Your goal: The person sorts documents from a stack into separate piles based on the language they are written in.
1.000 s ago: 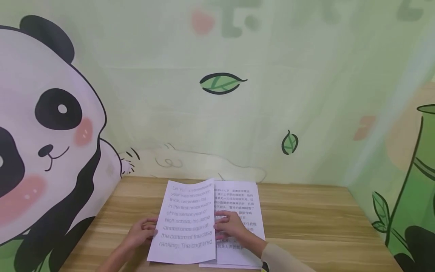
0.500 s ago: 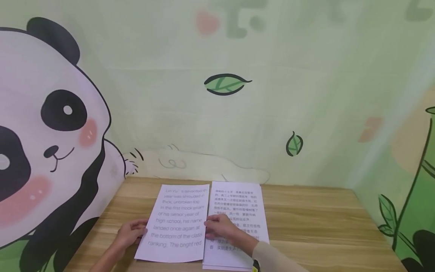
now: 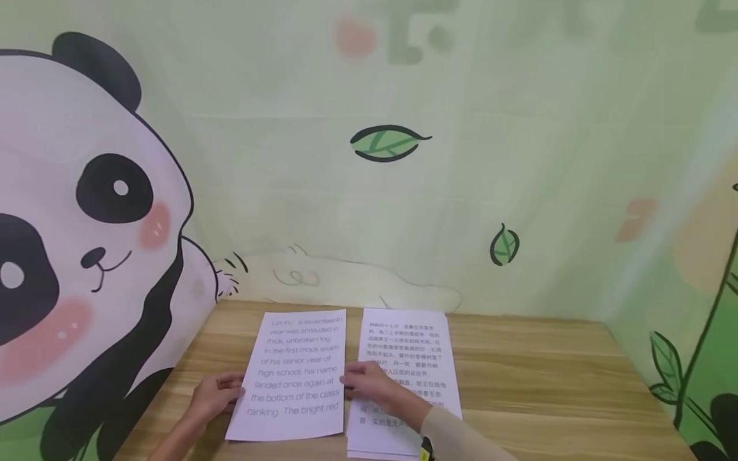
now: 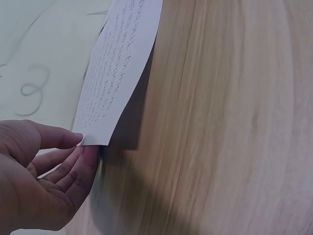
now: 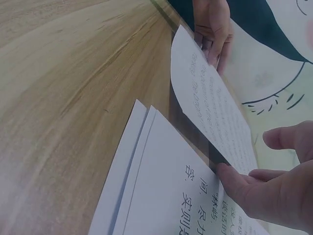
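A printed sheet of paper [image 3: 296, 378] with English text lies between my two hands, a shadow showing below its near edge in the wrist views. My left hand [image 3: 213, 397] pinches its left side; thumb and fingers meet at the corner in the left wrist view. At the opposite side, my right hand [image 3: 369, 387] holds the right edge between thumb and fingers, partly hiding the stack behind it. That stack of printed paper [image 3: 403, 339] with Chinese characters rests to the right of the sheet, its layered edges visible in the right wrist view.
Both papers are over a wood-grain table [image 3: 530, 384]. A pale green backdrop [image 3: 288, 179] with a cartoon panda [image 3: 127, 256] and leaves stands behind the table's far edge.
Both hands have moved the English sheet leftward, off the Chinese stack it overlapped, leaving a narrow gap. The sheet looks flatter than before, and the head view has shifted slightly.
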`<control>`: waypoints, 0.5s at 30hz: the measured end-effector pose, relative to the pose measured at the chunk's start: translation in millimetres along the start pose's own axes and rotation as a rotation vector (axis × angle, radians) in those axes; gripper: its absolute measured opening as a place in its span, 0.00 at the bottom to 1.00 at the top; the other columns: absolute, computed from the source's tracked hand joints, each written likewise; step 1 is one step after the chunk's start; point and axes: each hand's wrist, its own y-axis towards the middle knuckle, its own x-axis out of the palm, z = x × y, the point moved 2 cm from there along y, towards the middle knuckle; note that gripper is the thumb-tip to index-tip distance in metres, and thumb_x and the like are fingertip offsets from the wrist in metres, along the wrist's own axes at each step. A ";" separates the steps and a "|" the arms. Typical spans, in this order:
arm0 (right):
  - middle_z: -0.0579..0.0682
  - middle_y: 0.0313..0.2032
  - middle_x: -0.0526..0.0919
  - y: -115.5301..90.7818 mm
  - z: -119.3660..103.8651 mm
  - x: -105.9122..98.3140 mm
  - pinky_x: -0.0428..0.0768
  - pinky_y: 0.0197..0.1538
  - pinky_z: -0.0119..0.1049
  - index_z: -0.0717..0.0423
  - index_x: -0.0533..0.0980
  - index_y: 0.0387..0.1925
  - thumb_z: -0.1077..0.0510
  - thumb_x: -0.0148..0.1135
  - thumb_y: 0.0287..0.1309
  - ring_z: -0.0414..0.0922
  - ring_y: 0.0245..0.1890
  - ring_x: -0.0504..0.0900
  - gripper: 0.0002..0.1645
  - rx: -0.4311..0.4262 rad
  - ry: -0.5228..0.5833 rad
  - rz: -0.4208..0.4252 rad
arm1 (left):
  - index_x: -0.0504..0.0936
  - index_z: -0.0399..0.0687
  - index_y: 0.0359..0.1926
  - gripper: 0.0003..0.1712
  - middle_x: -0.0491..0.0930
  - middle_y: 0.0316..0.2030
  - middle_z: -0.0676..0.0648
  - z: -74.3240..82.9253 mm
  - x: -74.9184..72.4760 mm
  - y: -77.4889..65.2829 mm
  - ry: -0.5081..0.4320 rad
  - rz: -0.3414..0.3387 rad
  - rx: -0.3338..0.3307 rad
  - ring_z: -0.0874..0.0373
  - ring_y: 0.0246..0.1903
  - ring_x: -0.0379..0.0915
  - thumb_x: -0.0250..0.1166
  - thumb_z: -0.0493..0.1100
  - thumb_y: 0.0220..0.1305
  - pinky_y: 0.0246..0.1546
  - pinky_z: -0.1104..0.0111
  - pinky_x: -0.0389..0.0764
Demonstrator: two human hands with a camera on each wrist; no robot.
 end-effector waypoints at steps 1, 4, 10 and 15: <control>0.67 0.63 0.77 0.0 -0.1 0.8 0.81 0.64 0.48 0.72 0.66 0.69 0.60 0.60 0.68 0.60 0.63 0.80 0.32 -0.002 -0.001 0.001 | 0.76 0.27 0.62 0.26 0.83 0.44 0.33 -0.4 -0.6 0.7 0.006 0.005 0.009 0.58 0.34 0.82 0.63 0.29 0.63 0.34 0.65 0.87; 0.68 0.67 0.73 -0.5 -0.3 1.5 0.80 0.64 0.48 0.71 0.66 0.69 0.61 0.60 0.68 0.60 0.64 0.79 0.33 -0.002 -0.013 0.004 | 0.77 0.26 0.60 0.24 0.84 0.43 0.33 -0.2 -3.4 1.9 0.009 0.023 0.050 0.59 0.33 0.81 0.64 0.29 0.63 0.33 0.66 0.87; 0.68 0.66 0.73 -7.0 1.7 -6.7 0.81 0.64 0.49 0.70 0.66 0.70 0.59 0.59 0.69 0.60 0.63 0.79 0.33 -0.039 -0.034 -0.015 | 0.74 0.21 0.60 0.25 0.82 0.47 0.28 3.9 -11.2 1.0 0.054 0.063 0.106 0.59 0.34 0.81 0.61 0.30 0.63 0.30 0.72 0.83; 0.67 0.62 0.77 -20.8 4.1 -27.4 0.82 0.62 0.49 0.69 0.65 0.71 0.57 0.59 0.68 0.60 0.61 0.81 0.35 -0.036 -0.040 -0.017 | 0.74 0.23 0.62 0.25 0.81 0.52 0.27 20.5 -5.7 -6.3 0.114 0.067 0.168 0.47 0.44 0.82 0.60 0.33 0.66 0.33 0.74 0.79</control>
